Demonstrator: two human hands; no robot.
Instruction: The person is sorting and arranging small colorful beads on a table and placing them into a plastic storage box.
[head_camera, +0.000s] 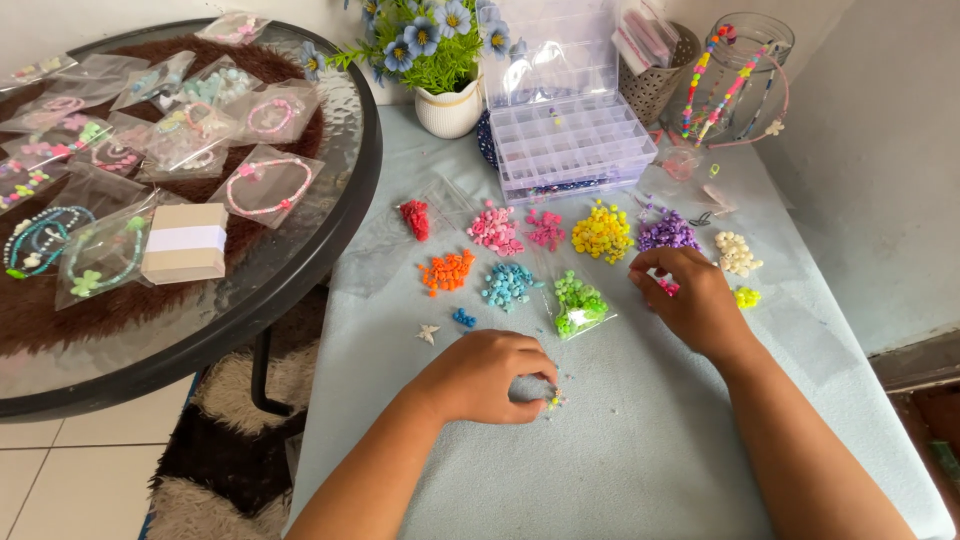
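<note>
On the pale blue surface (650, 430) below me, my left hand (485, 375) curls down with its fingertips pinched in a narrow grip on a tiny cluster of beads (553, 400), which lies just in front of the fingers, near the middle of the cloth. My right hand (690, 300) rests farther up, fingers closed on a small pink bead (668, 287), just below the purple pile (668, 233) and beside the yellow-green beads (746, 296). Between my hands sits the green pile (578, 300) on a clear bag. Beyond it lie blue (507, 283), orange (447, 270), pink (494, 229) and yellow piles (602, 232), then a clear compartment box (570, 140). Left of me stands a round glass table (300, 270) with bagged bracelets (268, 187).
</note>
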